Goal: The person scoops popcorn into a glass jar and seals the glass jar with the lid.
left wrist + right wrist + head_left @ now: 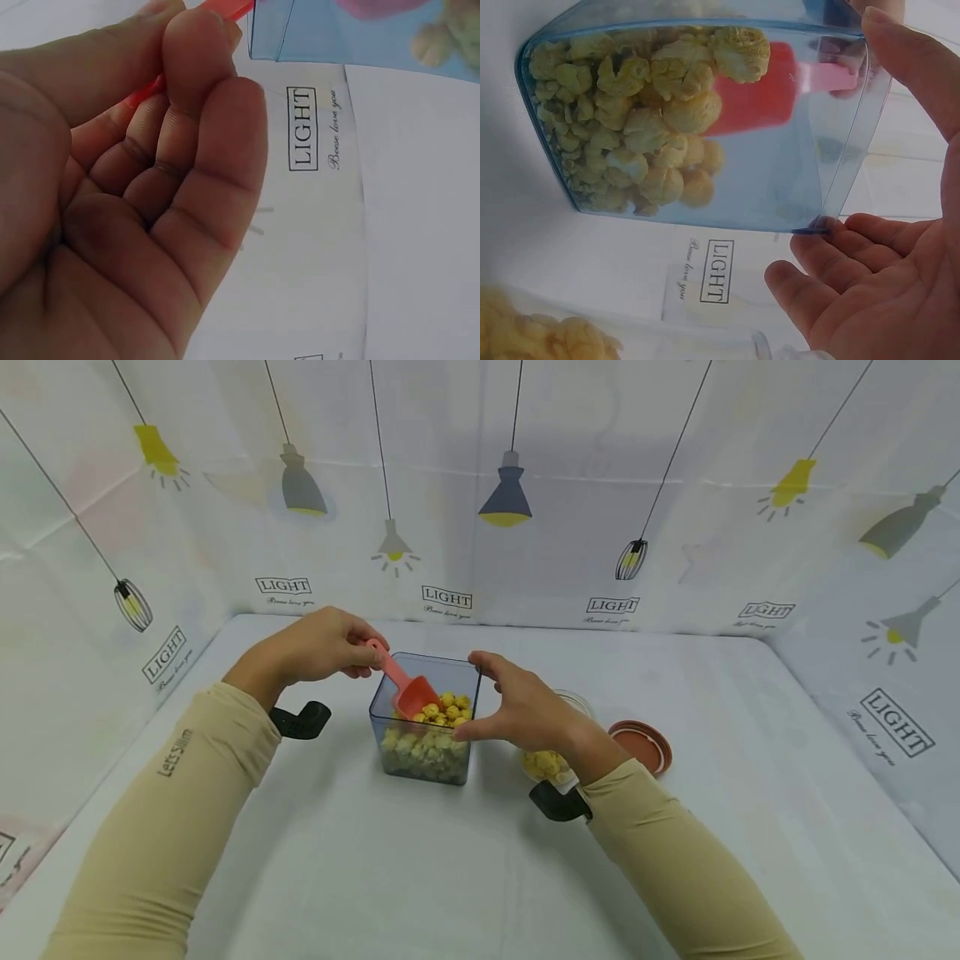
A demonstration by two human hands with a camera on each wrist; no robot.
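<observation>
- Left hand: fingers clamped on scoop, in box, against popcorn.
- Right hand: thumb and fingers grip box across its rim.
- Step apparently scooping; next move probably calls for level lift.

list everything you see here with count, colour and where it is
container: 1, clear blue-tinted, on the table
popcorn: many pieces, too many to count, yellow, inside the container
scoop: 1, pinkish red, bowl in the container
jar: 1, clear, right of the container, partly hidden by the right arm
jar contents: several pieces, count unclear, yellow, in the jar
lid: 1, reddish brown, right of the jar
table: 1, white, underneath
backdrop: white with printed grey, blue and yellow lamps, around the table
wrist mounts: 2, black, one per wrist
sleeves: 2, beige, on both arms
left hand: 1, bare, pinching the scoop's handle
right hand: 1, bare, holding the container's right side
</observation>
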